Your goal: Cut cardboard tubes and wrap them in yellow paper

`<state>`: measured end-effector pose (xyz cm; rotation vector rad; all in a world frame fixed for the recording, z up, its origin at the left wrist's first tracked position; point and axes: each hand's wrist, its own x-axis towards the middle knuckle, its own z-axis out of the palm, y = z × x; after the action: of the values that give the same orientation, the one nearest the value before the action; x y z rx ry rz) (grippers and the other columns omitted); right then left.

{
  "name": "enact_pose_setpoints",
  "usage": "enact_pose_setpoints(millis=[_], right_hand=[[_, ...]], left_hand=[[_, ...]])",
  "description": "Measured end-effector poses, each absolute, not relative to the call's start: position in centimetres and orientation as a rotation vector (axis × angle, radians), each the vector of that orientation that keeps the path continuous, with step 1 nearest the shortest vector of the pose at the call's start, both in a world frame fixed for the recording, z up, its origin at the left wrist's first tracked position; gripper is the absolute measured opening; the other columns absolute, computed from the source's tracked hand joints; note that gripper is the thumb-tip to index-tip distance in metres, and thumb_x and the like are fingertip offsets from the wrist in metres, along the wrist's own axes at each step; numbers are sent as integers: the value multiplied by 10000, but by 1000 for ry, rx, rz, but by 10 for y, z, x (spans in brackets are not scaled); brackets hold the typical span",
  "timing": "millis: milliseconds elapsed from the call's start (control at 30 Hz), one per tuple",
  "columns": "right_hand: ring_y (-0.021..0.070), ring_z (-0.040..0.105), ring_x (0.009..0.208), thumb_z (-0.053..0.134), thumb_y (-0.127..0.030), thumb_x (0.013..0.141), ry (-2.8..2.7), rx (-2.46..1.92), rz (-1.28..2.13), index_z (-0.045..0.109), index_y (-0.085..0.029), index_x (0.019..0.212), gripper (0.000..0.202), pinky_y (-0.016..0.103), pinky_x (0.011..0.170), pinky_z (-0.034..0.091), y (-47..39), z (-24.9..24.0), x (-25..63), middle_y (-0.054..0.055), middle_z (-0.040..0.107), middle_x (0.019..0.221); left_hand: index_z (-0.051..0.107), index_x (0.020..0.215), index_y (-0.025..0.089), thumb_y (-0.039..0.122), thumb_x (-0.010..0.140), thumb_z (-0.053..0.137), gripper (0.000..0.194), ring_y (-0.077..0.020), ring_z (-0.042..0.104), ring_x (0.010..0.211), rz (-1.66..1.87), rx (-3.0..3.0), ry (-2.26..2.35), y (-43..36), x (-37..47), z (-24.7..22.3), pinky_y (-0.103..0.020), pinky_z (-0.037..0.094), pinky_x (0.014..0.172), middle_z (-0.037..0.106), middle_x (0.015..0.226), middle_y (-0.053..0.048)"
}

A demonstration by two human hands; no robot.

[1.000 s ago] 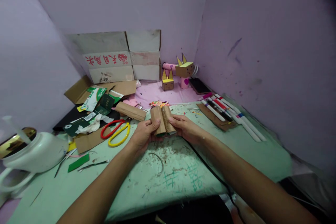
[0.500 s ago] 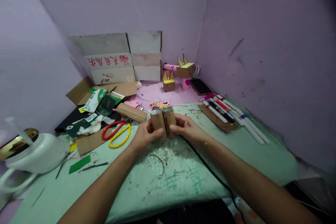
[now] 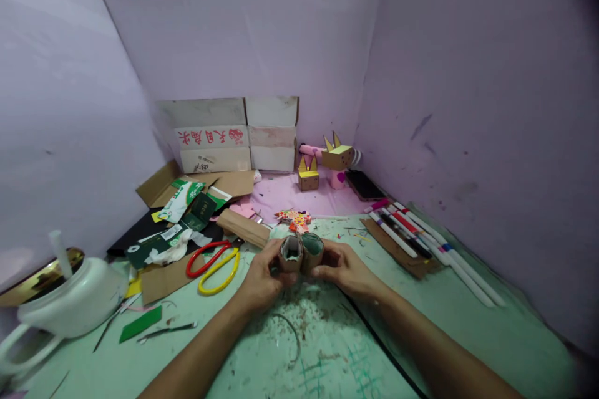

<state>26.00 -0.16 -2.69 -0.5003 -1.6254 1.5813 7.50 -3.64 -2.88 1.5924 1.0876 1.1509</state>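
Item, far left of the left fingers: a white mug point(image 3: 77, 302) with a straw, standing on the green-covered desk point(image 3: 103, 374). Item, between mug and left fingers, on the near side: a green strip point(image 3: 140, 324), lying flat. Item, left of and beyond the left fingers: packaging scraps point(image 3: 199, 212), lying in a heap. Item, farther beyond: a flattened carton point(image 3: 215, 159) with red characters, leaning against the wall. Item, just left of the left fingers: scissors point(image 3: 219, 273) with one red and one yellow handle loop, resting on the desk. Item, beyond the left fingers: a folded cardboard strip point(image 3: 243, 228), lying at a slant.

Item: the left hand point(image 3: 262, 277), its fingers curling round and gripping the left cardboard tube point(image 3: 291, 265). Item, directly beside it: the right cardboard tube point(image 3: 311, 259), its greenish inside showing; both openings are facing up toward the camera, between the two sets of fingers. Item, just beyond the tubes: patterned paper point(image 3: 298, 219). Item, farther beyond: a small eared box point(image 3: 308, 181), standing upright. Item: the right hand point(image 3: 349, 271), its thumb and fingers pinching the right cardboard tube. Item, right of and beyond the right fingers: a dark phone point(image 3: 365, 186), lying flat. Item, right of the right fingers: markers point(image 3: 412, 234), lying side by side, some resting on cardboard.
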Motion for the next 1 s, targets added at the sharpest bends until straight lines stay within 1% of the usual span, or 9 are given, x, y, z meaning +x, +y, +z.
enact_pose_setpoints(millis=[133,300,433,567,667,767,867,1000], right_hand=[[175,560,778,699,-166,642,-1635,-522,1632,677,-176,926,285,284,716,425,-2,-29,259,4,645,838],[163,551,755,689,-144,630,-1634,-549,1644,679,-178,899,271,269,696,415,-1,-31,257,-9,639,810],[168,558,772,677,-120,616,-1630,-565,1652,663,-174,895,284,273,706,420,-1,-31,257,-5,643,827],[178,557,796,670,-98,586,-1612,-602,1628,633,-171,865,291,277,712,428,-3,-31,256,-1,632,823],[164,553,748,664,-66,557,-1589,-639,1600,598,-176,832,303,268,682,437,-4,-28,255,-17,613,769],[157,564,703,662,-82,548,-1541,-709,1558,582,-180,804,286,266,659,449,-4,-23,256,-27,614,742],[200,602,750,663,-128,529,-1470,-809,1495,601,-181,807,290,298,689,474,-1,-19,260,-3,653,771],[274,631,851,650,-184,536,-1425,-915,1376,612,-164,892,359,377,749,494,9,-23,267,73,696,892]], left_hand=[[620,1037,187,12,550,610,518,-258,542,1001,1116,1609,1146,-38,74,-29,-359,404,884,615,1036,-41],[629,1015,168,-1,524,589,521,-251,550,983,1106,1632,1177,-37,74,-29,-348,413,876,631,1024,-39],[619,1019,146,11,538,592,500,-247,554,953,1103,1658,1196,-36,74,-31,-349,423,856,639,976,-46],[607,1021,155,11,550,588,493,-241,551,937,1111,1707,1225,-38,77,-29,-356,418,855,627,979,-46],[610,992,173,6,556,578,468,-233,537,939,1145,1772,1254,-43,82,-23,-353,405,861,606,992,-44],[593,976,188,34,601,583,406,-230,522,949,1236,1892,1325,-47,87,-18,-355,404,854,579,992,-52],[564,985,202,50,610,612,408,-230,513,953,1299,1962,1386,-50,89,-18,-357,408,847,559,981,-52],[563,981,215,31,626,585,400,-231,524,935,1297,1987,1359,-51,90,-21,-356,426,822,557,967,-51]])
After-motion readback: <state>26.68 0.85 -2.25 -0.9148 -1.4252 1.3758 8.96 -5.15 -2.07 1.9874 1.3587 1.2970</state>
